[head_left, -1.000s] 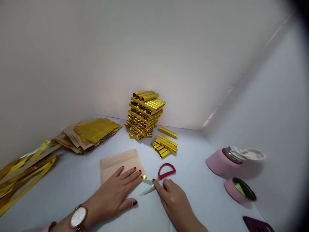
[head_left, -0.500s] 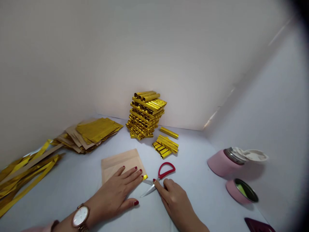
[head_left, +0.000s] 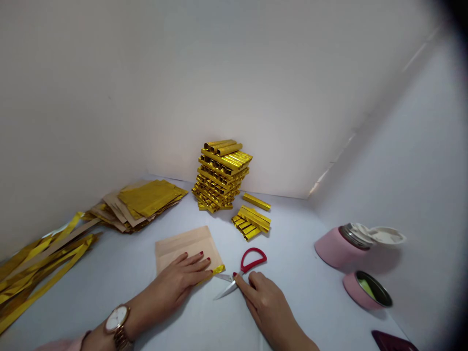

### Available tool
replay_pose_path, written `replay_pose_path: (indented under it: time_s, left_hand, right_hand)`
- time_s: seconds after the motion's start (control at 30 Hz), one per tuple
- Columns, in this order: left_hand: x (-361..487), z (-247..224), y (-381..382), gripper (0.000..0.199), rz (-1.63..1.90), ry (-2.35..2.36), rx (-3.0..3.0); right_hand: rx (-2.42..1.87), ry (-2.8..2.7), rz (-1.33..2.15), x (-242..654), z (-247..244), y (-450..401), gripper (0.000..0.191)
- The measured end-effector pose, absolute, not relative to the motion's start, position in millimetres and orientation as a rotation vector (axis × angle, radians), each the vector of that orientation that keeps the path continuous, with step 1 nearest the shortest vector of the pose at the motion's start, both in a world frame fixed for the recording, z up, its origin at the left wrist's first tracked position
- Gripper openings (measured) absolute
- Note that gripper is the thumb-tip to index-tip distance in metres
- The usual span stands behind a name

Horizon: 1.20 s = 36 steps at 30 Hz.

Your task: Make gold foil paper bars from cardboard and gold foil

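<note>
Left hand (head_left: 177, 285) lies flat with its fingers together, pressing, not clamping, the kraft sheet (head_left: 183, 246) whose gold foil edge (head_left: 218, 269) sits just past the fingertips; right hand (head_left: 265, 302), also unclamped, rests on the scissors (head_left: 243, 266) just beside it; risk: slackened pressure may let the sheet slip, and the open blades may nick the foil.

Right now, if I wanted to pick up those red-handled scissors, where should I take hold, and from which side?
Take the red loop handle of the scissors from the far side, above it. It lies flat, clear of the right hand, which rests by the pivot; the steel blades point the other way.
</note>
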<state>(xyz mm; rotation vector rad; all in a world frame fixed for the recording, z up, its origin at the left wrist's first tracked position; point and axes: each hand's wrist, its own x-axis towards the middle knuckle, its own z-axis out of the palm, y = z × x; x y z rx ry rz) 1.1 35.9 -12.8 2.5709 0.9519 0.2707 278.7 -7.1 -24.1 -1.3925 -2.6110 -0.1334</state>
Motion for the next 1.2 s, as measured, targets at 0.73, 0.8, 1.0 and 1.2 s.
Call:
replay_pose_path:
  time_s: [0.73,0.8,1.0,1.2]
  left_hand:
    - [2.7,-8.0,25.8,0.050,0.163,0.999,2.641]
    - [2.9,-7.3,25.6,0.050,0.161,0.997,2.641]
    - [2.9,-8.8,25.0,0.050,0.218,0.999,2.621]
    - [3.0,-11.3,25.7,0.051,0.223,0.989,2.622]
  right_hand:
    - [-1.327,-2.594,-0.218,264.0,-19.2,-6.7,0.039]
    - [-1.318,-2.589,-0.210,265.6,-19.6,-7.8,0.039]
    - [-1.301,-2.584,-0.207,267.3,-19.8,-7.8,0.039]
    - [-1.347,-2.596,-0.173,260.2,-18.2,-6.0,0.041]
